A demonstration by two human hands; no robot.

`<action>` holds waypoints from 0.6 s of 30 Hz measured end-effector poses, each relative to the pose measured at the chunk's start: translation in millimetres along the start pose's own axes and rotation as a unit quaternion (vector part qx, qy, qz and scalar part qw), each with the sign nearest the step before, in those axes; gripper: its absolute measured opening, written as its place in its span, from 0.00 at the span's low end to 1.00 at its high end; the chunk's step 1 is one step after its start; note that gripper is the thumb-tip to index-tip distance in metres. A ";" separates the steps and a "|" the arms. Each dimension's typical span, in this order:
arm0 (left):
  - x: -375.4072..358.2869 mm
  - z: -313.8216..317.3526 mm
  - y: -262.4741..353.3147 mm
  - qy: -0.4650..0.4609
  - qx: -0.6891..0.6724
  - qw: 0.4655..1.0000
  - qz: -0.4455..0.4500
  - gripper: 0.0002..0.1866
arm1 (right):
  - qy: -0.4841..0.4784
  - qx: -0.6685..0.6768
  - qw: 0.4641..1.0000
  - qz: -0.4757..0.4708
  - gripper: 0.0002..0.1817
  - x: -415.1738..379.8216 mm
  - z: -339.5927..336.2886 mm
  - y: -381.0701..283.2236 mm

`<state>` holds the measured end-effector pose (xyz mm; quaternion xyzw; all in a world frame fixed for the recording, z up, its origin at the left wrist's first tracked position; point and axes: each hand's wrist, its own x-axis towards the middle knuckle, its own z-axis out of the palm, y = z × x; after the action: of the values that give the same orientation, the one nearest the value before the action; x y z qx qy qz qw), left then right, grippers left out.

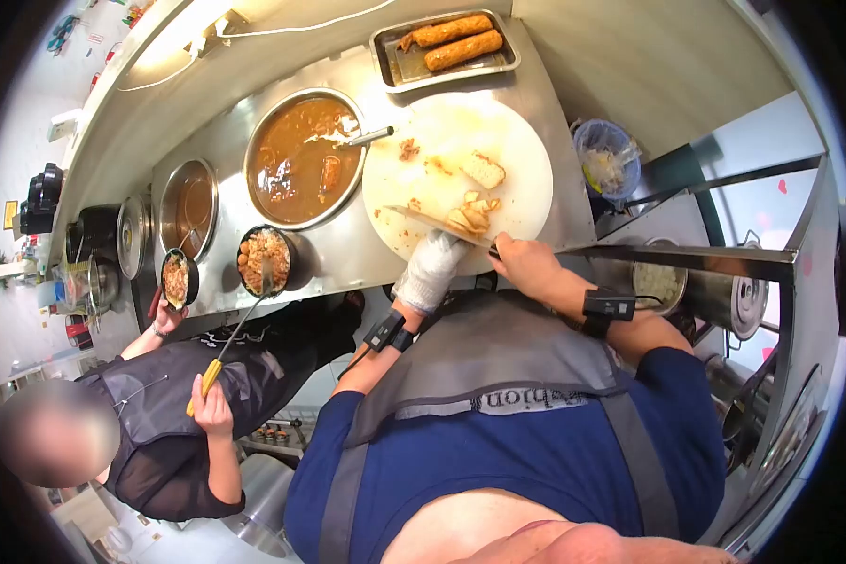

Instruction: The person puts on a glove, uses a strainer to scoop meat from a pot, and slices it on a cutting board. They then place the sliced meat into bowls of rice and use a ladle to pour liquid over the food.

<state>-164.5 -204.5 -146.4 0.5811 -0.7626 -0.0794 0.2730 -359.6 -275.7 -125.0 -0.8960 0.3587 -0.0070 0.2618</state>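
Note:
My right hand (pixel 526 268) is wrapped round the handle of a wide knife (pixel 442 224), whose blade lies low over the round white cutting board (pixel 526 150). Beside the blade are cut pieces of food (pixel 473 214), and a larger browned piece (pixel 484 170) lies farther up the board. My left hand (pixel 432 268), in a white glove, is at the board's near edge, just below the blade. Its fingers are partly hidden by the knife, so I cannot make out whether they hold anything. Small brown scraps (pixel 409 148) lie on the board's left part.
Behind the board, a metal tray (pixel 408 73) holds two browned rolls (pixel 462 51). A large pot of brown sauce (pixel 296 164) with a ladle stands left. Farther left, a co-worker holds a bowl (pixel 177 279) and a yellow-handled spoon (pixel 210 380). A bin (pixel 606 160) is at right.

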 end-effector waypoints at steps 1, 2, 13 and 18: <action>-1.5 0.8 -0.7 0.001 0.007 1.000 0.001 0.17 | 0.003 -0.002 1.000 -0.002 0.17 3.5 -2.1 1.5; -3.1 2.8 -0.7 -0.001 0.048 0.999 -0.001 0.16 | -0.010 0.010 1.000 0.014 0.18 3.3 -2.1 1.8; -2.9 -0.1 -48.5 0.000 0.168 0.973 -0.156 0.08 | -0.115 0.400 0.877 0.240 0.18 25.9 -28.6 38.8; 28.4 -16.2 -72.4 0.234 0.059 0.963 -0.121 0.10 | -0.106 0.568 0.767 0.279 0.16 25.7 -36.7 44.0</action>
<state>-100.1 -250.3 -155.3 0.6867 -0.6043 0.0712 0.3977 -376.0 -335.9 -118.7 -0.4393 0.4930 -0.0413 0.7498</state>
